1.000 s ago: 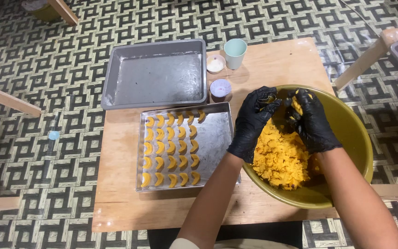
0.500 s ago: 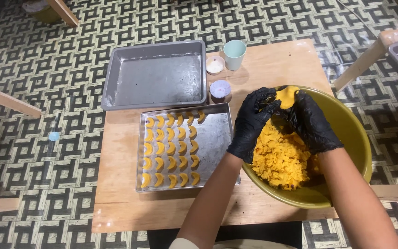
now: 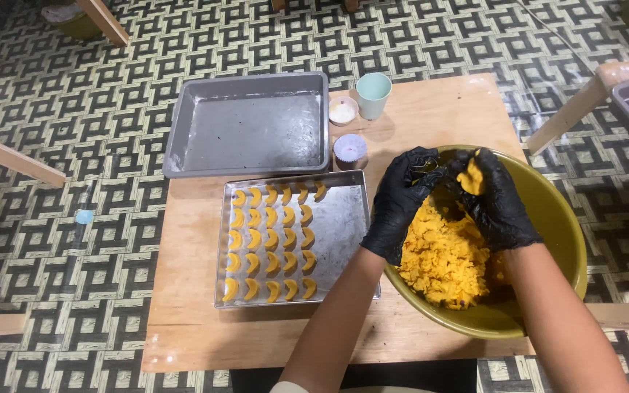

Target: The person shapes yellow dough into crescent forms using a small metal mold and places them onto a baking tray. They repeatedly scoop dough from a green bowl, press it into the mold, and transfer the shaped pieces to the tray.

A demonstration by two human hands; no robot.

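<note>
Both my hands wear black gloves and hover over a large olive-green bowl (image 3: pixel 555 218) filled with crumbly yellow dough (image 3: pixel 445 258). My right hand (image 3: pixel 496 200) pinches a small lump of yellow dough (image 3: pixel 471 177) at its fingertips. My left hand (image 3: pixel 400 204) is curled beside it, fingers around a small dark mould, touching the right hand's fingertips. Left of the bowl lies a metal baking tray (image 3: pixel 340 225) with several rows of yellow crescent-shaped pieces (image 3: pixel 271 244).
A grey empty baking pan (image 3: pixel 249 124) sits at the back of the small wooden table (image 3: pixel 431 102). Beside it stand a pale green cup (image 3: pixel 373 94), a small white dish (image 3: pixel 343 110) and a small purple-lidded cup (image 3: pixel 350 149). Patterned floor surrounds the table; wooden legs stand around.
My right hand has lifted a lump of dough out of the bowl and turned it toward my left hand's fingertips. The trays and cups have not moved.
</note>
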